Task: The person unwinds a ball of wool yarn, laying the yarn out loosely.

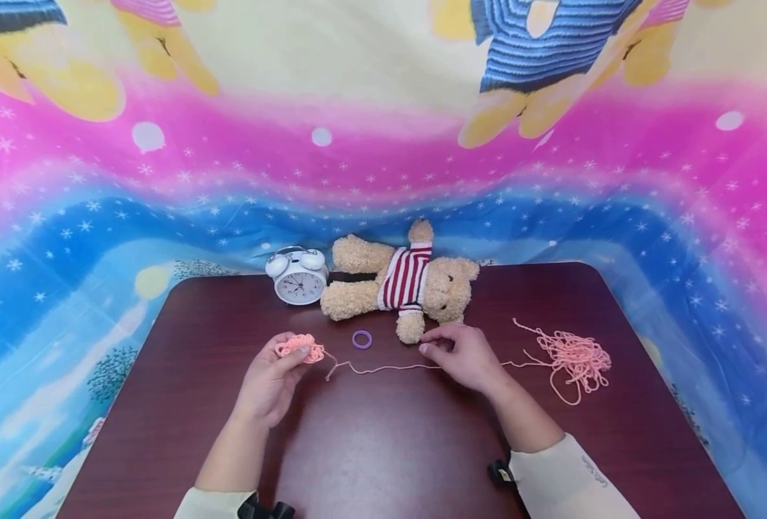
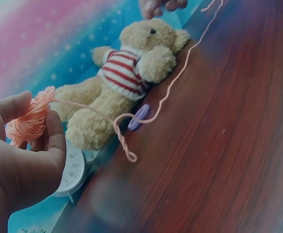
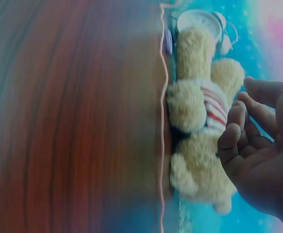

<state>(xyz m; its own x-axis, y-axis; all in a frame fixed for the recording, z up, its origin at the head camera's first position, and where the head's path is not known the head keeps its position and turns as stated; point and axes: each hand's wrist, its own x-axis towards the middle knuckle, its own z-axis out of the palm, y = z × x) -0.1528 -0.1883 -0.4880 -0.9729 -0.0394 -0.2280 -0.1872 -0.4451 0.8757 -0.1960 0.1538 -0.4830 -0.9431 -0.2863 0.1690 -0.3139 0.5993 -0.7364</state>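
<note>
In the head view my left hand (image 1: 269,382) pinches a small wound bundle of peach yarn (image 1: 302,349) between thumb and fingers, held above the table. A thin yarn strand (image 1: 390,369) runs from this bundle to the right, passing beneath my right hand (image 1: 464,357). The right hand hovers beside the teddy bear's paw, its fingers loosely bent; the right wrist view shows nothing between them. A loose, tangled heap of the same yarn (image 1: 578,360) lies at the right. In the left wrist view a twisted loop (image 2: 126,148) dangles from the strand near the bundle.
A teddy bear (image 1: 406,277) in a red-and-white striped sweater lies along the back of the dark wooden table (image 1: 383,447). Left of it stands a white twin-bell alarm clock (image 1: 298,277). A purple ring (image 1: 362,339) lies between the hands. Printed cloth hangs around the table.
</note>
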